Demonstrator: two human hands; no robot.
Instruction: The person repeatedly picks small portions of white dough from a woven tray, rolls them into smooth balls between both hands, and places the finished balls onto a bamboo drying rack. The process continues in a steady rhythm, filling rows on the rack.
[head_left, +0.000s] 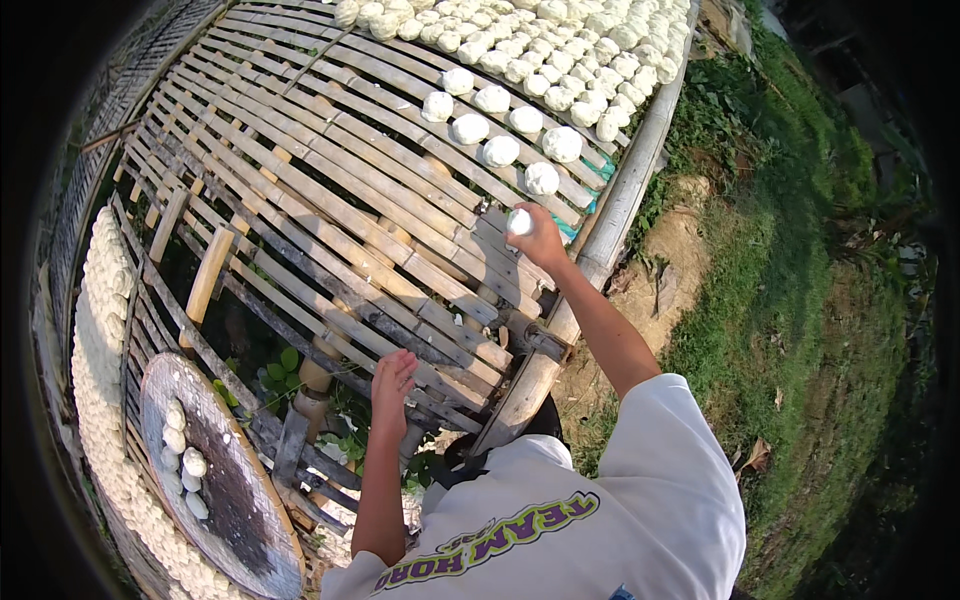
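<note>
The right hand (541, 240) grasps a white lump (519, 222) over the bamboo rack (630, 188), near its rail; the lump looks roundish, its long axis and direction I can't tell. The left hand (393, 380) hangs loosely unclenched. Purple lettering (490, 543) crosses the white shirt (660, 490).

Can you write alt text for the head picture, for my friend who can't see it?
A person's right hand holds a round white lump over a slatted bamboo rack; the left hand hovers open. More white lumps sit in rows farther off, a round tray with a few lies at lower left, and grass grows at right.
</note>
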